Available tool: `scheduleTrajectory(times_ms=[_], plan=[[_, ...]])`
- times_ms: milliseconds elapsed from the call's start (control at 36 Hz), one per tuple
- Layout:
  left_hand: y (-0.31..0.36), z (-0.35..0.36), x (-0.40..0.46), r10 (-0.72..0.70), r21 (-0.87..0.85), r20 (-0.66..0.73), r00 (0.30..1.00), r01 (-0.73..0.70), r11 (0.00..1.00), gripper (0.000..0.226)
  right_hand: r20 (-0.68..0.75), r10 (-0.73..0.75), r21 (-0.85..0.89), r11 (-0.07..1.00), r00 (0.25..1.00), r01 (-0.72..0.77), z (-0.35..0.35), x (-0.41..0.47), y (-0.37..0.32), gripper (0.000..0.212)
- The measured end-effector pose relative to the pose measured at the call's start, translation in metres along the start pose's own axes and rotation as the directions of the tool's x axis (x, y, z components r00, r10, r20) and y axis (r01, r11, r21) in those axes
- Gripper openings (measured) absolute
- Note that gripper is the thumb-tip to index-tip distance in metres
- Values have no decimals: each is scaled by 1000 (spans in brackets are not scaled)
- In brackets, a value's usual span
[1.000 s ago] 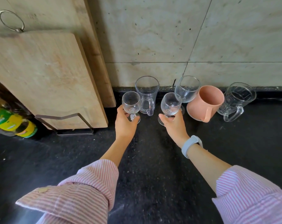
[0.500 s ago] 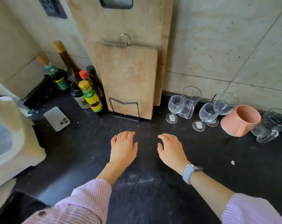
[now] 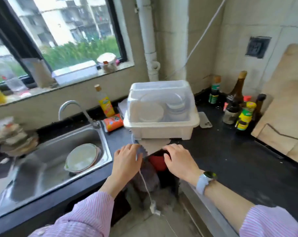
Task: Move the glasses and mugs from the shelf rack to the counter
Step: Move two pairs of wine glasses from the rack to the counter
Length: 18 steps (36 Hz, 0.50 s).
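Observation:
The glasses and mugs set down on the counter are out of view now. My left hand (image 3: 127, 161) and right hand (image 3: 179, 161) hover side by side, palms down and holding nothing, at the front corner of the black counter (image 3: 230, 159). They are just below a white dish box with a clear lid (image 3: 161, 117). A red object (image 3: 157, 161) sits in the dark gap between my hands, below counter level; it is too blurred to identify. A blue-grey edge (image 3: 139, 151) shows by my left fingertips.
A steel sink (image 3: 42, 168) with a lidded bowl (image 3: 82, 157) lies to the left, under a tap (image 3: 71, 106). Sauce bottles (image 3: 245, 115), a phone (image 3: 205, 119) and a leaning cutting board (image 3: 284, 108) stand at the right. A yellow bottle (image 3: 105, 103) and an orange packet (image 3: 112, 123) sit behind the box.
My hands let go of the two stemmed glasses, drew back empty, and my view swung left from the glasses to the sink and dish box.

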<state>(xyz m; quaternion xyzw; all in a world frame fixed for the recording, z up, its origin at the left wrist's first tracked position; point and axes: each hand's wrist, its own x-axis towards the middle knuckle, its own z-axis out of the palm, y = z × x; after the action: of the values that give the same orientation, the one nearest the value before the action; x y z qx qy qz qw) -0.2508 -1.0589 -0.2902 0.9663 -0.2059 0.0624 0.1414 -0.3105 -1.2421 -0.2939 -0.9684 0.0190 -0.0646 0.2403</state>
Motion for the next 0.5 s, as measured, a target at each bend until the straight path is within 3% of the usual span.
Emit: scheduleTrajectory(times_ms=[222,500], plan=[[-192,-120,-146,-331,1,-181,926,336,942,35,80,-342,104,937,936,333,85,3,-231,33],[-335,-225,-274,-599,-60,-376,707,626,777,36,191,-669,179,743,718,645,158,-5,-450,33]])
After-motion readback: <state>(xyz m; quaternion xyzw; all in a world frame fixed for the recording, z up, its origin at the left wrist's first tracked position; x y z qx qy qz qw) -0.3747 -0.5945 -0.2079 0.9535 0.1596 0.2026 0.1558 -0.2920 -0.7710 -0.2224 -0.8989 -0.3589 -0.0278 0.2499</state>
